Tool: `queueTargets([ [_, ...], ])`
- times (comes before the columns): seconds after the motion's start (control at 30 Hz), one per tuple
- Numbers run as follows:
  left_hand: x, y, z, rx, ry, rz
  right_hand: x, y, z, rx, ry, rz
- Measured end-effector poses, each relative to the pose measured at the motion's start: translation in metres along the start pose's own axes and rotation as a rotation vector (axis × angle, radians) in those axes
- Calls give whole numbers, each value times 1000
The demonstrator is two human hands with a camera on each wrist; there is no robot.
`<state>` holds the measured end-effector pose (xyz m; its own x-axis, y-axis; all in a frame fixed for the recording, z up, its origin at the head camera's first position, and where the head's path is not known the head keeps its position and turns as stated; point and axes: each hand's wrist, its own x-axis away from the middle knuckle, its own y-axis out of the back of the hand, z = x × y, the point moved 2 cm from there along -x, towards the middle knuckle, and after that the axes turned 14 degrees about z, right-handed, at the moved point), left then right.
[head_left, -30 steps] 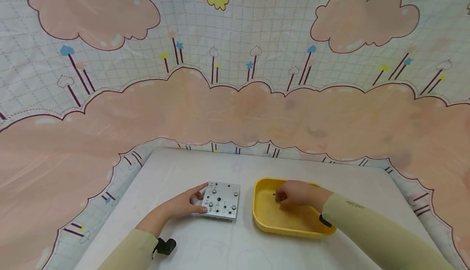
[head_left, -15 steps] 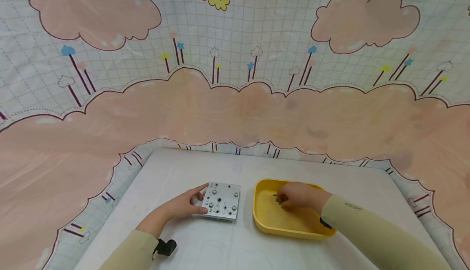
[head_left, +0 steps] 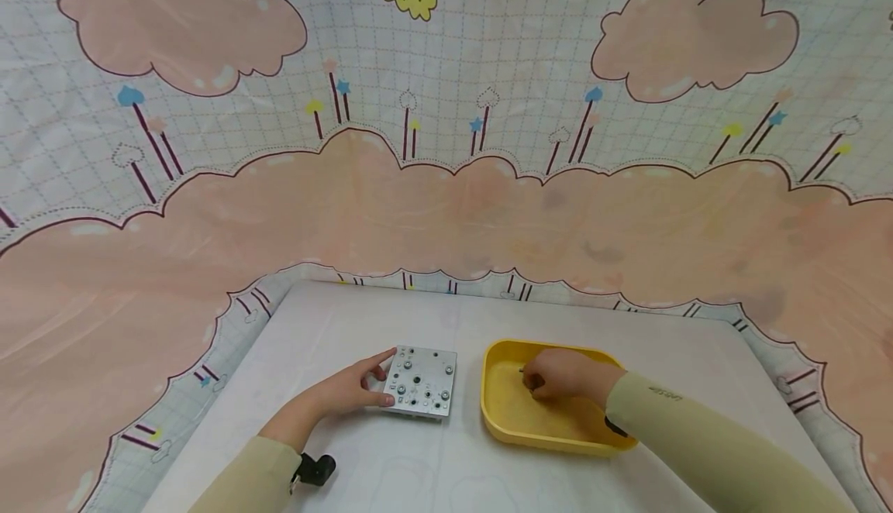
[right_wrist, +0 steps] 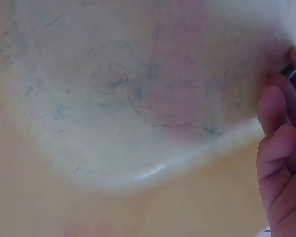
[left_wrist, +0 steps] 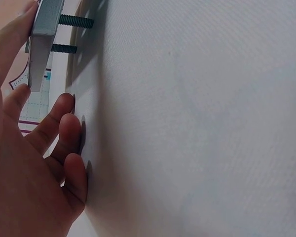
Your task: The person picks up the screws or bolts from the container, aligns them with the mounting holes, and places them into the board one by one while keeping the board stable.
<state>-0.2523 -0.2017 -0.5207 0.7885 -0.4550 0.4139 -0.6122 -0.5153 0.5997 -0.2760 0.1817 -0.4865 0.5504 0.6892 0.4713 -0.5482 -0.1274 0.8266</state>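
A square metal plate (head_left: 421,381) studded with bolts and holes lies on the white table (head_left: 391,315). My left hand (head_left: 385,376) holds its left edge between thumb and forefinger. In the left wrist view the plate's edge (left_wrist: 41,47) stands off the table on threaded bolts (left_wrist: 76,21), and my other fingers (left_wrist: 69,128) rest on the cloth. To the right sits a yellow tray (head_left: 502,428). My right hand (head_left: 532,377) is inside it, fingers curled, pinching a small dark bolt (head_left: 522,371); the bolt (right_wrist: 288,72) shows between the fingertips in the right wrist view.
A black wrist-camera mount (head_left: 315,468) sits by my left sleeve. A cloud-patterned cloth (head_left: 446,203) rises behind and around the table. The tray's inner floor (right_wrist: 128,98) is scuffed and bare where it shows.
My right hand has shifted slightly toward me inside the tray. The left hand and the plate have not moved.
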Motion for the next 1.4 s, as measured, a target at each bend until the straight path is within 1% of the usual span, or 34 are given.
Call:
queueTargets([
  [0.13,0,0,0,-4,7,0,-1,0,1,4,0,11],
  [0.37,1,0,-2,0,5,0,-3,0,1,-15,-43,32],
  [0.73,-3,-2,1,2,-2,2,1,0,3,9,-38,14],
  [0.93,-2,-3,2,7,-3,-1,4,3,1,-78,-103,9],
  [1.0,-2,-2,3,6,-4,-3,5,6,1,-96,-120,0],
  [1.2,-1,-1,4,1,-7,-4,9,13,-1,-90,-127,-35],
  [1.33,0,-1,2,-1,-10,-4,12,16,-3,-94,-103,-70],
  [1.4,0,-1,1,-2,-11,-4,14,17,-3,-116,-85,-89],
])
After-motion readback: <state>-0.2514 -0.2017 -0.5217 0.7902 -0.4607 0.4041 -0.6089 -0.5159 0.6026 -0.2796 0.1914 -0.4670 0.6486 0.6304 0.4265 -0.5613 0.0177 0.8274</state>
